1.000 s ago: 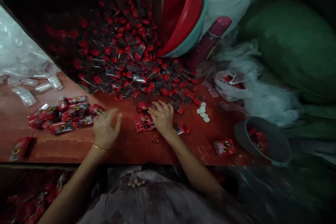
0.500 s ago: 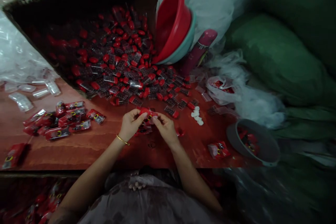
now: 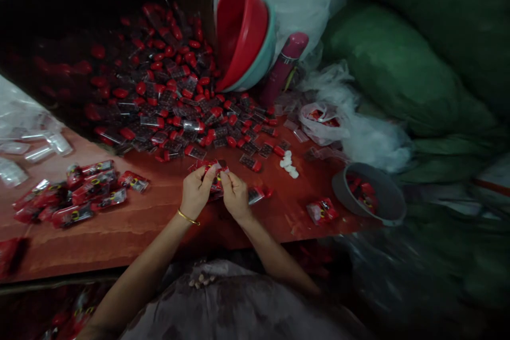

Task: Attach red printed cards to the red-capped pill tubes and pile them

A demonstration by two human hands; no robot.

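Head view: frame centre, bare left hand [image 3: 194,192] and right hand [image 3: 236,197] both nearly closed, thumbs against curled fingers, pinching a glossy red plastic packet [image 3: 218,178] between them. Left of frame: loose pile of red, part-clear packets [image 3: 93,188] on reddish-brown tabletop [image 3: 159,228].

Left hand [image 3: 194,191], right hand [image 3: 236,196] beside it (fingers [image 3: 193,179] curled), forearms [image 3: 274,257] converging
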